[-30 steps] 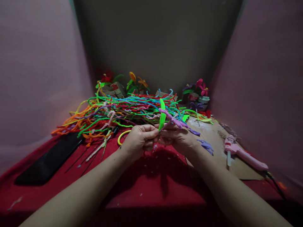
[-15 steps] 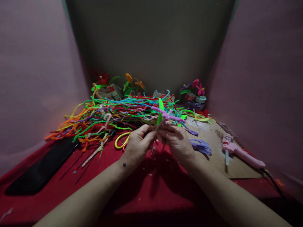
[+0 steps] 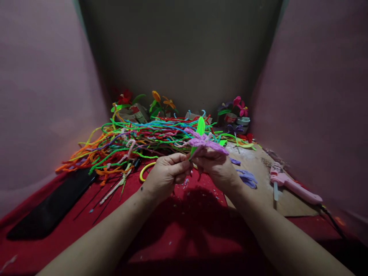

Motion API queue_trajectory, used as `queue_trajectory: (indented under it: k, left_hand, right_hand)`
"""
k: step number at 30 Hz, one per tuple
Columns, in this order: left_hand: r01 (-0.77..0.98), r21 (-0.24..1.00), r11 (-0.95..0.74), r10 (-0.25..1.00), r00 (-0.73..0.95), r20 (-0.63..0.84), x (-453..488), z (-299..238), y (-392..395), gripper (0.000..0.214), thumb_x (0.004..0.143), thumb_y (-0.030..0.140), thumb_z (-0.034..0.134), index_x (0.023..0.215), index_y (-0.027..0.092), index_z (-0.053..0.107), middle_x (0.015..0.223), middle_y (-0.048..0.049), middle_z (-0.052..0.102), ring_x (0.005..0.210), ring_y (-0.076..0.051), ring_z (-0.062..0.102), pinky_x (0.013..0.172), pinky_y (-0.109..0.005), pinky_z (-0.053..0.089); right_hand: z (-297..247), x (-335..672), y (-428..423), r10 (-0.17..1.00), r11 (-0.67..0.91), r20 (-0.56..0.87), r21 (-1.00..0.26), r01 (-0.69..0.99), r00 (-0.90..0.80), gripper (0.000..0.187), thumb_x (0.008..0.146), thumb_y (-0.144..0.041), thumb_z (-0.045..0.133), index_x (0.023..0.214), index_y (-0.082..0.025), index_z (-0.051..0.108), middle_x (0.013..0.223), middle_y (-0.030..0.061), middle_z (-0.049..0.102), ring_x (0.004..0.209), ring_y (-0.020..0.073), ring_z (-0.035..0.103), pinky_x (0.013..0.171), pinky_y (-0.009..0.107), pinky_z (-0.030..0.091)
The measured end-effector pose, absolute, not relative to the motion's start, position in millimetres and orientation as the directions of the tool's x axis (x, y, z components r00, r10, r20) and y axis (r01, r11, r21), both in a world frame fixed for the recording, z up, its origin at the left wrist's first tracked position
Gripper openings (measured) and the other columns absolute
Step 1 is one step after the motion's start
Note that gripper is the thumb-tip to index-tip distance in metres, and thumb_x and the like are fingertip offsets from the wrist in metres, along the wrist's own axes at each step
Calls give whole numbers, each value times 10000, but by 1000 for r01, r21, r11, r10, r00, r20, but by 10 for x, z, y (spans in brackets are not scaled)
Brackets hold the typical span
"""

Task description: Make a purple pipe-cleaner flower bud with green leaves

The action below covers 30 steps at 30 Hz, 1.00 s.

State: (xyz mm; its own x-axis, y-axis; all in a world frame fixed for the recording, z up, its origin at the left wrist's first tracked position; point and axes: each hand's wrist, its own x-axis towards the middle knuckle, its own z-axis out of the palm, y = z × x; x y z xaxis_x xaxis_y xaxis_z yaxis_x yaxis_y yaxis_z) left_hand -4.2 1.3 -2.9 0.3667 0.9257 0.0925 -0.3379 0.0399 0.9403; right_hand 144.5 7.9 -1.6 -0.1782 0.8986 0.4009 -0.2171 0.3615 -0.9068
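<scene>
Both of my hands meet above the red cloth, pinching one small pipe-cleaner flower. My left hand (image 3: 168,173) grips its base from the left, fingers closed. My right hand (image 3: 216,168) pinches it from the right. The flower has purple petals (image 3: 204,142) spreading sideways and a bright green leaf (image 3: 199,128) standing upright above my fingers. Its stem is hidden between my fingertips.
A big tangle of coloured pipe cleaners (image 3: 135,140) lies beyond my hands. Finished flowers (image 3: 161,101) and small pots (image 3: 240,115) stand at the back wall. A pink glue gun (image 3: 290,186) and purple petals (image 3: 247,178) rest on cardboard at right. Yellow-handled scissors (image 3: 145,170) and a black strip (image 3: 51,209) lie left.
The flower has turned in my fingers: the purple petals swung from tilting right to spreading flat, and the green leaf rose more upright. Both hands stayed in nearly the same place.
</scene>
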Motion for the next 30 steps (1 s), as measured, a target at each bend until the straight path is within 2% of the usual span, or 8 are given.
queue_trajectory:
  k: [7, 13, 16, 20, 22, 25, 28, 30]
  left_hand:
    - [-360, 924, 129, 876, 478, 65, -79, 36, -5, 186, 650, 239, 710, 672, 100, 590, 514, 46, 467, 369, 17, 286, 387, -151, 157]
    - [-326, 908, 263, 839, 541, -49, -124, 53, 2, 297, 590, 252, 751, 822, 109, 635, 508, 35, 494, 336, 22, 244, 363, -146, 129]
    - [-322, 888, 329, 790, 609, -72, -131, 14, 12, 249, 603, 267, 751, 750, 114, 621, 524, 23, 515, 314, 28, 233, 343, -142, 145]
    - [-357, 864, 356, 751, 660, -36, -128, -33, 20, 258, 649, 326, 728, 689, 112, 590, 508, 48, 463, 308, 35, 187, 325, -137, 190]
    - [-364, 872, 327, 769, 639, -21, -120, -19, 16, 242, 682, 318, 704, 686, 113, 576, 517, 50, 466, 316, 35, 181, 328, -132, 193]
    - [-313, 924, 219, 831, 555, -9, -80, 39, -15, 220, 728, 298, 653, 654, 117, 552, 526, 38, 495, 325, 17, 238, 333, -136, 211]
    - [-167, 986, -24, 938, 338, 80, -4, 71, -72, 182, 747, 286, 618, 676, 125, 572, 519, 22, 536, 370, -43, 402, 368, -170, 315]
    - [-45, 982, -185, 967, 169, 190, 45, 51, -109, 125, 734, 258, 627, 734, 136, 597, 529, 26, 554, 422, -69, 462, 419, -186, 363]
  right_hand:
    - [-6, 1522, 91, 865, 342, 386, -921, -185, -321, 146, 683, -299, 690, 780, -191, 700, 612, -19, 567, 558, 105, 481, 551, 258, 414]
    - [-73, 1526, 158, 850, 334, 363, -932, -142, -382, 188, 688, -352, 678, 766, -181, 675, 631, -4, 575, 540, 112, 487, 489, 247, 377]
    - [-76, 1509, 122, 861, 298, 337, -941, -160, -381, 160, 696, -339, 671, 755, -192, 661, 587, -13, 546, 520, 110, 469, 468, 241, 350]
    - [-23, 1492, 32, 858, 242, 334, -933, -267, -389, 184, 675, -323, 682, 816, -206, 670, 620, -14, 577, 523, 107, 468, 501, 255, 354]
    - [-16, 1467, 5, 879, 237, 333, -926, -294, -340, 181, 684, -300, 672, 836, -203, 671, 638, -16, 582, 520, 98, 459, 498, 249, 337]
    - [-54, 1410, 0, 928, 229, 307, -918, -322, -213, 113, 694, -270, 664, 768, -185, 675, 574, -29, 544, 480, 79, 407, 464, 238, 278]
    - [-106, 1352, 6, 945, 253, 306, -907, -338, -115, 99, 717, -269, 650, 709, -172, 669, 519, -40, 489, 479, 77, 382, 473, 241, 274]
    - [-129, 1319, 2, 948, 282, 312, -912, -299, -60, 115, 729, -278, 645, 693, -171, 670, 497, -45, 466, 475, 76, 373, 479, 242, 280]
